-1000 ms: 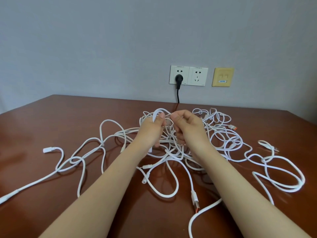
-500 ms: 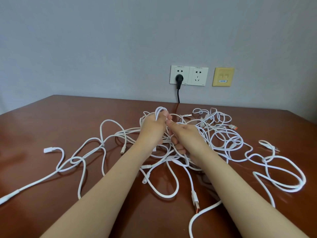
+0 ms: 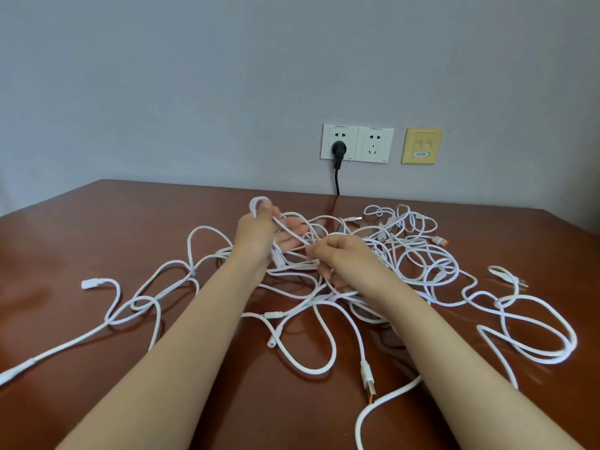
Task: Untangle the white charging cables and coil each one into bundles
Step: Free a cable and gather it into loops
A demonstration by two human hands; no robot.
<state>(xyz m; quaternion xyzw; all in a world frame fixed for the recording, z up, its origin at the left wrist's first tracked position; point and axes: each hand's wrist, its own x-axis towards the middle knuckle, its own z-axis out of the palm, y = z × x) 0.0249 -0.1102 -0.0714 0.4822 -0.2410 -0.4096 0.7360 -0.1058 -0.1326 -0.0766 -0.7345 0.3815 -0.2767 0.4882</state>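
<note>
A tangle of white charging cables point(image 3: 412, 264) sprawls across the brown table point(image 3: 97, 228). My left hand point(image 3: 259, 238) is raised over the middle of the heap, thumb pinning a small loop of cable point(image 3: 258, 203) that sticks up above it, fingers spread to the right with a strand across them. My right hand point(image 3: 344, 254) sits just right of it, fingers curled, pinching a strand near the left fingers. Loose ends trail out: a white plug point(image 3: 92, 283) at left and an orange-tipped USB plug point(image 3: 368, 383) at front.
On the wall behind are two white sockets point(image 3: 357, 143), one with a black plug point(image 3: 338, 147) whose cord drops behind the table, and a yellow wall plate point(image 3: 421, 146). More cable loops point(image 3: 532, 329) lie at the right, near the table's edge.
My left hand has opened its fingers and shifted left, keeping the loop under its thumb. My right hand has drawn away to the right and lower, pulling a strand between the two hands.
</note>
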